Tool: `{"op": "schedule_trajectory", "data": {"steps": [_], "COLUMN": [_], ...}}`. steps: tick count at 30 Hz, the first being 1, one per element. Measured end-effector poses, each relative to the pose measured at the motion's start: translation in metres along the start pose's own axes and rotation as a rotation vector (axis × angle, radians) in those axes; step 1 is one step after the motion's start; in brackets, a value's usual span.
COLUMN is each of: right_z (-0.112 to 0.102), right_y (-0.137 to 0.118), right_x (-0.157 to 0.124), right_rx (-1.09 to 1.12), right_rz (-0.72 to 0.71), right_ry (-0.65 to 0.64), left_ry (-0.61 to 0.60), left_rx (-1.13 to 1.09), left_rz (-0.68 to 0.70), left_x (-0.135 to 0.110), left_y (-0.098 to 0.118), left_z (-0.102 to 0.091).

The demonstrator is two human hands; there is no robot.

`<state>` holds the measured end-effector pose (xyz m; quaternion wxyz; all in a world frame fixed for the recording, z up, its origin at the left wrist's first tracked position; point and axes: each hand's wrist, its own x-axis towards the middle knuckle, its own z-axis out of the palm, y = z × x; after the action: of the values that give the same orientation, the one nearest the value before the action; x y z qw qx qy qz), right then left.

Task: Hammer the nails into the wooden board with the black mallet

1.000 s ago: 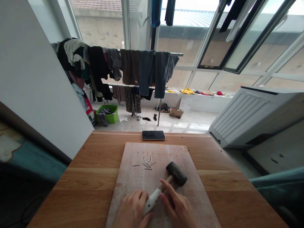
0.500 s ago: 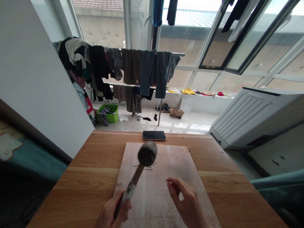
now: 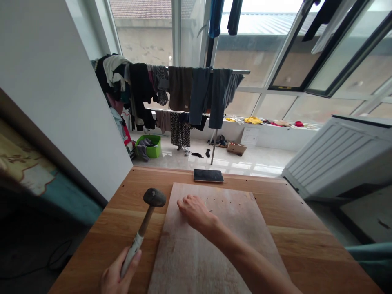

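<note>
My left hand (image 3: pixel 118 269) is closed round the pale-wrapped handle of a rubber mallet (image 3: pixel 154 197), whose black head is raised, left of the board. Reaching across the wooden board (image 3: pixel 183 261), my right hand (image 3: pixel 194 210) rests low over its upper left part, fingers curled down and together. Its fingertips are largely hidden, so whatever they pinch cannot be made out. Beside that hand, a thin nail (image 3: pixel 206 203) shows, with another nail (image 3: pixel 210 210) partly visible nearby. A row of small dark dots (image 3: pixel 222 201) runs across the board's far part.
Under the board is a wooden table (image 3: pixel 294 245). A phone (image 3: pixel 208 176) lies near its far edge. Beyond stand a clothes rack hung with laundry (image 3: pixel 180 87), a green basket (image 3: pixel 153 149) and a small cardboard box (image 3: pixel 237 148). A white cabinet (image 3: pixel 333 151) is at right.
The mallet has moved left, off the board's middle, with my left hand. My right hand has gone forward and left, from the board's right side to the nails, covering most of them.
</note>
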<state>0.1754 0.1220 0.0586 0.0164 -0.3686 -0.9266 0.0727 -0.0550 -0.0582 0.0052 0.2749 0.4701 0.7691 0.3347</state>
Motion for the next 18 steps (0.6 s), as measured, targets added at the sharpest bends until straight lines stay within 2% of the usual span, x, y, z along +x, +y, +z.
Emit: {"op": "schedule_trajectory", "data": {"steps": [5,9,18], "right_z": [0.002,0.01,0.033], "right_y": [0.031,0.054,0.052], "right_x": [0.002,0.001,0.009], "right_rx": [0.235,0.405,0.526], "right_rz": [0.072,0.185,0.246], "right_ry": [0.099,0.257,0.384], "left_ry": [-0.126,-0.128,-0.224], "left_rx": [0.033,0.046,0.035], "left_rz": [0.073,0.118,0.15], "left_x": [0.011,0.02,0.027], "left_y": [0.004,0.01,0.032], "left_z": [-0.015,-0.011,0.006]}}
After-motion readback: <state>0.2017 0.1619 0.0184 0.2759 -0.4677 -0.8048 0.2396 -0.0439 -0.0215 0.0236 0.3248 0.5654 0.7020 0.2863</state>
